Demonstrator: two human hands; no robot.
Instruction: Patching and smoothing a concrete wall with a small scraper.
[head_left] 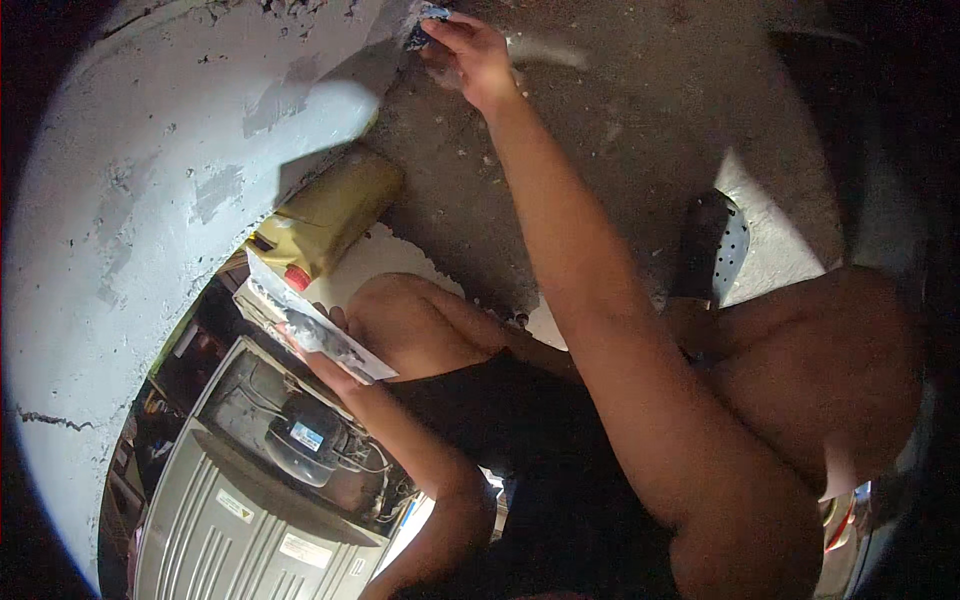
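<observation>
My right hand (475,62) reaches far up to the lower edge of the pale wall. Its fingers are closed on a small scraper (432,14), bluish and smeared with grey paste; the hand hides part of it. In my left hand (305,340), beside my bent knee, lies a flat white board (367,362), tilted. A lump of grey-white putty (318,332) sits on the board's face. The pale wall (130,250) bears several darker grey patches, and shadow falls across its lower part.
A yellow jerrycan (340,210) with a red cap stands against the wall, near the board. Lower left is a grey appliance (250,500) with its compressor and wiring exposed. The rough brown floor (650,110) spreads on the right, near a perforated shoe (732,245).
</observation>
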